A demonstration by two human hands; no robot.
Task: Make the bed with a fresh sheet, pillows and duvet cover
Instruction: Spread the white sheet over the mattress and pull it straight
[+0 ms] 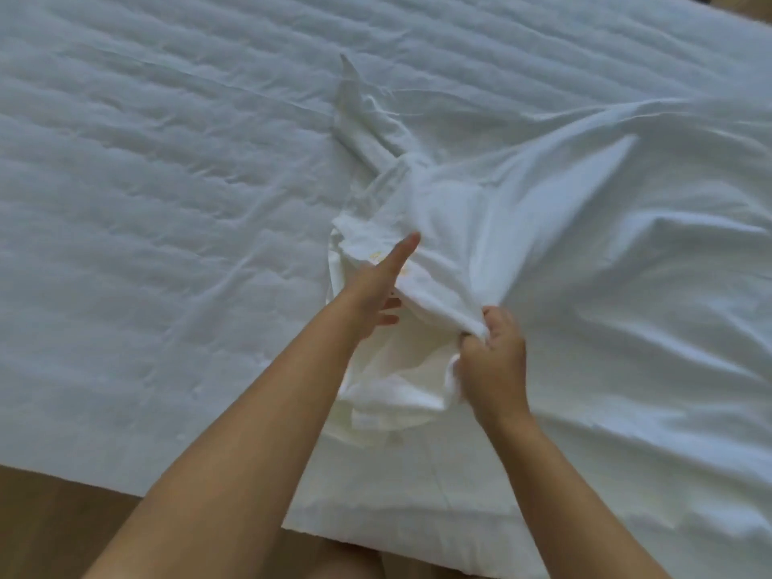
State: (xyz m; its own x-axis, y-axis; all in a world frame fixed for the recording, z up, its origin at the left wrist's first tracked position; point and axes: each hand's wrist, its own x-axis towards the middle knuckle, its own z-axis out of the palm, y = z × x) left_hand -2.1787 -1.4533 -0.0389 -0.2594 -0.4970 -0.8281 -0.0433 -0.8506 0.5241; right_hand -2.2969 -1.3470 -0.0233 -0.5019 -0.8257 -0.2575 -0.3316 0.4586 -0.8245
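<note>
A white sheet (585, 227) lies partly spread over the right half of the bed, with a bunched, twisted part (359, 119) trailing toward the middle. My right hand (493, 353) grips a gathered fold of this sheet near the front edge. My left hand (376, 286) reaches into the bunched cloth: its thumb lies straight on top and its fingers curl under the fold. The mattress (146, 202) on the left wears a white quilted cover with faint wrinkles.
The bed's near edge (167, 491) runs diagonally across the bottom left, with wooden floor (62, 528) below it. A strip of floor also shows at the top right corner (752, 10).
</note>
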